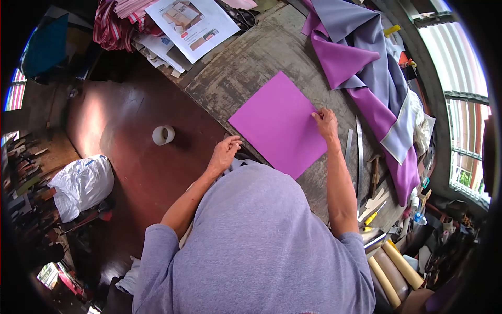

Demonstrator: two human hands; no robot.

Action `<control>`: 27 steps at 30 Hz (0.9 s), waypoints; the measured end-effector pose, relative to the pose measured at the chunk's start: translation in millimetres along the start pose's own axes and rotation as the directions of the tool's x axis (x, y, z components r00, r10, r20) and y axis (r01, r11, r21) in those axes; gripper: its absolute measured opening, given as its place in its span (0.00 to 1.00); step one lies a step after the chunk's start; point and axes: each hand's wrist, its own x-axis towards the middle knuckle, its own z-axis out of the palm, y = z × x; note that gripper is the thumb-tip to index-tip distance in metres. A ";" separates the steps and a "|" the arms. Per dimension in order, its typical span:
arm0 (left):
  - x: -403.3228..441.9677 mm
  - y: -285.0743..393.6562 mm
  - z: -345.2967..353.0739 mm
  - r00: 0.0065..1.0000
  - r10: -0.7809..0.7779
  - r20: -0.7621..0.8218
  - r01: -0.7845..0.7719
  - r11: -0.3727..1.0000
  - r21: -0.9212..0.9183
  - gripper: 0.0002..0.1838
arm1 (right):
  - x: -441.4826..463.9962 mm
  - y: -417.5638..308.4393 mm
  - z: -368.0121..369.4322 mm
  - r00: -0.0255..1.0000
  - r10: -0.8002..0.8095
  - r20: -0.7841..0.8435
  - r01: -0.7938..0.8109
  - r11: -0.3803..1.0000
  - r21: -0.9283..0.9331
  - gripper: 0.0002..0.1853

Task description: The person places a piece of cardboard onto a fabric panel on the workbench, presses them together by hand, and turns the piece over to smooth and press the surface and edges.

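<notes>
A square purple sheet [278, 123] lies flat on the worn wooden table, one corner towards the table's front edge. My right hand [327, 124] is at the sheet's right side, thumb and fingertips closed at its margin; the sheet's right corner is hidden under this hand and forearm. Just off the sheet's left side, by the table edge, is my left hand [227, 153]. Its fingers are loosely bent and a little apart, with nothing visible in them.
Purple and grey material [361, 63] drapes along the table's right side. Near my right forearm lie a metal ruler [360, 152], a hammer [374, 172] and yellow-handled tools [370, 219]. Printed paper [192, 26] and scissors [243, 20] lie at the back. A tape roll [163, 135] is on the red floor.
</notes>
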 end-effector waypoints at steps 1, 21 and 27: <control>-0.1 2.8 1.6 0.999 -0.033 0.044 0.035 0.999 -0.039 0.20 | -4.1 -9.4 -12.8 0.999 -0.042 -0.026 0.042 0.999 0.012 0.16; 100.9 148.0 75.3 0.879 0.092 0.468 0.198 0.822 -0.535 0.09 | -173.6 -27.1 -82.8 0.890 0.455 -0.034 0.023 0.030 0.999 0.19; 106.3 110.1 50.9 0.848 -0.109 0.518 0.346 0.855 -0.386 0.11 | -183.6 -10.4 21.7 0.847 0.528 0.060 0.050 -0.192 0.980 0.18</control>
